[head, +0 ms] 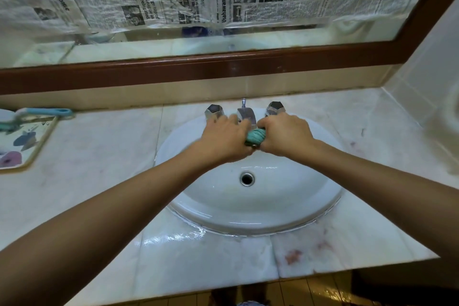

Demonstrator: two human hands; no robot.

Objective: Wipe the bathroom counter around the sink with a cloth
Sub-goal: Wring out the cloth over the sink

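Note:
A teal cloth [255,137] is bunched and twisted into a tight roll over the white oval sink [248,208], just below the chrome faucet spout [246,116]. My left hand [224,138] grips its left end and my right hand [285,134] grips its right end, so only the middle of the cloth shows. The pale marble counter [104,181] surrounds the sink. It looks wet in front of the basin and has reddish stains at the front right.
Two chrome tap handles [214,111] [274,108] flank the spout. A floral tray [22,144] with a blue-handled brush [42,113] lies on the counter's left. A wood-framed mirror [223,40] partly covered with newspaper runs along the back. A tiled wall [427,77] closes the right side.

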